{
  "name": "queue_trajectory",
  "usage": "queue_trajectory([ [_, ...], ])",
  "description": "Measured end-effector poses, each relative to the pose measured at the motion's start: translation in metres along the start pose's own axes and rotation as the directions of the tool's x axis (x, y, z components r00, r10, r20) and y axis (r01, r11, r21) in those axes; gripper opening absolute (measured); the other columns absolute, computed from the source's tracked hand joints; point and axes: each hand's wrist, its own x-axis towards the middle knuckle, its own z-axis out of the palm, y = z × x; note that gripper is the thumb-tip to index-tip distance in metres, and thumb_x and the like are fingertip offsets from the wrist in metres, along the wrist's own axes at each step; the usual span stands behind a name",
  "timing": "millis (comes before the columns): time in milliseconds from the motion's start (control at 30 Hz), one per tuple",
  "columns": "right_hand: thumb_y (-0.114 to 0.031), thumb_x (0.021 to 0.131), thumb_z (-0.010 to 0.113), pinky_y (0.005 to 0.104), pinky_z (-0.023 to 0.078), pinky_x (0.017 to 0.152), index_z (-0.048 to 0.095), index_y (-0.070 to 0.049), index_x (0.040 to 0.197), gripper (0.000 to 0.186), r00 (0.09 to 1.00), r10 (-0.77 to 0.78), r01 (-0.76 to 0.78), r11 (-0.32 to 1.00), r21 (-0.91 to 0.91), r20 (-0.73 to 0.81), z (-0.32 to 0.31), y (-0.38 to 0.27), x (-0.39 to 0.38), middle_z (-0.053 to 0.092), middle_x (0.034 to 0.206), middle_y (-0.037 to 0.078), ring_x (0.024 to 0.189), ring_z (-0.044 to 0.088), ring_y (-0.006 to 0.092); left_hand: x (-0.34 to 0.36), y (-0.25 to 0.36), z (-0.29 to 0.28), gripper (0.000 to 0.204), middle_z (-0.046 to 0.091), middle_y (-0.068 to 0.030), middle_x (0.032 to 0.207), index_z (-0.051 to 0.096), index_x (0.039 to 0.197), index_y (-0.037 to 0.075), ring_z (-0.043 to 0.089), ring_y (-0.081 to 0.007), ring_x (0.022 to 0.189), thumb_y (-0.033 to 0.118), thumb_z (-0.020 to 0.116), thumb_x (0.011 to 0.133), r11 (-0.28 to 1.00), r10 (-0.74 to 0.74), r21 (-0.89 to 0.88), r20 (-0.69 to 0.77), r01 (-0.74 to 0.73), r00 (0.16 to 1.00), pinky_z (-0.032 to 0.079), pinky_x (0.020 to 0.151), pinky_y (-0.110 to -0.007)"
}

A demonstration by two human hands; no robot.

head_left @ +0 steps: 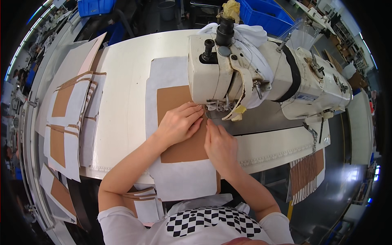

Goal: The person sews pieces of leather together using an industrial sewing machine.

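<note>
A blue bin [96, 7] stood at the upper left, and a larger blue crate [267, 14] sat toward the upper right. Between them, on the floor, was a dark grey bucket [166, 11]. Off to the right, a long pale table [355, 126] stretched over the grey floor [347, 175], with brown cartons [356, 78] near its far end. Blurred shapes [8, 153] at the left rim were perhaps other people.

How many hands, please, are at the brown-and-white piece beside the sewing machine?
2: the left hand rests on its brown panel, and the right hand is at the panel's right edge.
</note>
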Motion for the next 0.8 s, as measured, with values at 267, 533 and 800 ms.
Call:
queue_trajectory([
  [267,-0.010,0.086,0.063,0.0328,0.052,0.047,0.062,0.000,0.115,0.031,0.999,0.033,-0.034,0.996,0.082,0.006,-0.012,-0.006,-0.029,0.062,0.070,0.009,0.054,0.064,0.0227,-0.018,0.007,-0.006,0.021,0.070,-0.0067,0.103,0.071,0.096,0.004,0.066,-0.0213,0.099,0.007,0.072,0.075,0.994,0.077,-0.076,0.067,-0.072,0.995,0.057,0.075,-0.032],
  [533,-0.006,0.085,0.062,0.0344,0.051,0.049,0.066,-0.001,0.110,0.026,0.998,0.043,-0.043,0.999,-0.003,0.054,-0.012,-0.010,-0.011,0.060,0.069,0.010,0.054,0.062,0.0257,-0.011,0.003,-0.001,0.020,0.069,-0.0073,0.102,0.070,0.094,0.003,0.066,-0.0243,0.100,0.006,0.072,0.074,0.997,0.061,-0.040,0.029,-0.060,0.998,0.056,0.079,-0.034],
  [800,-0.009,0.085,0.062,0.0349,0.051,0.048,0.066,-0.001,0.109,0.026,0.999,0.038,-0.037,0.998,-0.048,0.030,-0.003,-0.007,-0.005,0.060,0.070,0.010,0.054,0.062,0.0265,-0.009,0.000,-0.001,0.022,0.068,-0.0087,0.107,0.069,0.097,0.002,0.064,-0.0231,0.103,0.007,0.069,0.076,0.999,0.032,-0.025,0.058,-0.030,0.998,0.053,0.091,-0.034],
])
